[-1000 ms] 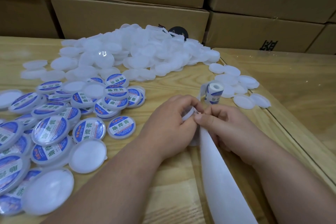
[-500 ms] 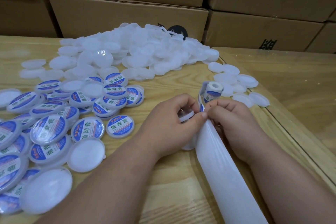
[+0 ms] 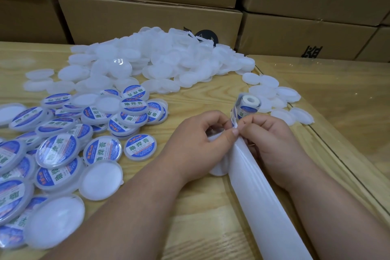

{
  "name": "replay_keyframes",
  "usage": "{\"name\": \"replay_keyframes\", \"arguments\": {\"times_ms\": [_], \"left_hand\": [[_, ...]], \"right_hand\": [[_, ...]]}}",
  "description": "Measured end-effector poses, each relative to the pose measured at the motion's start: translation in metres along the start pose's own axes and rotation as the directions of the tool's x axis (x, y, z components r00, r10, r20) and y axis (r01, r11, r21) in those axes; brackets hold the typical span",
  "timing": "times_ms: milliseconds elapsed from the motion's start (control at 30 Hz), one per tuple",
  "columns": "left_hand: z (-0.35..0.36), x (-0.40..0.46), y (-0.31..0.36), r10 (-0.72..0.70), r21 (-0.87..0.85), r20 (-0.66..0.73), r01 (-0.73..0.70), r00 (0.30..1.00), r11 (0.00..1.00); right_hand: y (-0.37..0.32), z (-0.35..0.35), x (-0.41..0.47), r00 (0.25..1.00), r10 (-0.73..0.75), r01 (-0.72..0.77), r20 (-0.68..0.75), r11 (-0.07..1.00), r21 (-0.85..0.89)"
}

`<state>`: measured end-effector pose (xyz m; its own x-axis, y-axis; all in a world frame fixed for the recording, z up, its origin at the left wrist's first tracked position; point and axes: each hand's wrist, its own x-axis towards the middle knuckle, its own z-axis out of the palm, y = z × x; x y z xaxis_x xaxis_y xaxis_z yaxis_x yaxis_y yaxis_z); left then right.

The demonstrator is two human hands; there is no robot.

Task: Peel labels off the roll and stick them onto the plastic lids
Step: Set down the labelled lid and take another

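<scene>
1. Stacked cardboard boxes [image 3: 147, 15] lined the back of a wooden desk [image 3: 190, 228].
2. Heap of plain white lids [image 3: 160, 59] lay at the desk's far middle; labelled lids [image 3: 63, 143] were piled at the left.
3. Label roll [image 3: 247, 105] stood upright just beyond the hands, with a few plain lids beside it.
4. Left hand [image 3: 200, 148]: grip curled round a white lid [image 3: 217, 167], thumb against the strip.
5. Right hand [image 3: 272, 143]: fingertips pinched the label edge at the strip's top.
6. White backing strip [image 3: 259, 207] trailed from the hands toward the near edge.
</scene>
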<state>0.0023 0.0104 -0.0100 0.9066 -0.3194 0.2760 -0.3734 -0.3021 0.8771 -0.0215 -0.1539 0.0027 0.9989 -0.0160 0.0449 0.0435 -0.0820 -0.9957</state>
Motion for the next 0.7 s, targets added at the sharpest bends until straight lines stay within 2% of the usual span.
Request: {"name": "replay_keyframes", "arguments": {"times_ms": [267, 567, 700], "left_hand": [[-0.004, 0.007, -0.002, -0.186, -0.24, -0.115, 0.154, 0.976, 0.958], [-0.012, 0.011, -0.002, -0.326, -0.441, -0.296, 0.175, 0.898, 0.88], [-0.013, 0.011, -0.001, -0.331, -0.461, -0.28, 0.176, 0.901, 0.87]], "right_hand": [[0.0, -0.001, -0.001, 0.999, 0.011, -0.012, -0.042, 1.0, -0.022], [-0.001, -0.002, -0.001, 0.998, 0.015, -0.012, -0.053, 0.999, 0.05], [0.001, 0.003, 0.0, 0.992, -0.069, 0.077, -0.102, 0.995, 0.069]]}}
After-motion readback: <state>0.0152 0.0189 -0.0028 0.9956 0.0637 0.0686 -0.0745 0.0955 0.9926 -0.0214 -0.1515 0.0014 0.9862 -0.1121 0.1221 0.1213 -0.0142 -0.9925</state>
